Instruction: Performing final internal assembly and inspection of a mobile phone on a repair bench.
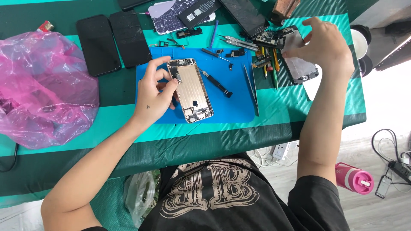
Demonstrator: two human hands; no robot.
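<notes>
On the blue work mat [231, 102] we see an opened phone housing [190, 90], gold-coloured inside, lying flat and tilted slightly, its top end toward the far edge. Our left hand [155, 92] rests at its left edge: thumb and fingers curl against the side of the housing near the upper half, steadying it, not wrapped all the way around it.

Our right hand [323, 42] is well apart from it, raised over the far right of the table. Fingers half bent, fingertips touching or just above a grey metal plate [303, 68] and a small circuit board [270, 39]. We cannot tell whether it actually grips anything.

Also on the mat: a black-tipped screwdriver [217, 83] just right of the housing, and long tweezers [251, 87] near the mat's right edge. Small loose parts sit along the mat's far edge. Beyond it, a cluster of tools [267, 57] next to the circuit board.

Left of the mat, two black phone screens [112, 40] lie side by side on the green striped table cover [299, 111]. Further left, a crumpled pink plastic bag [43, 85]. At the far edge, a black battery [198, 10] lies on a pale phone back.

Down on the floor at right stands a pink bottle [354, 177], with cables near it.
</notes>
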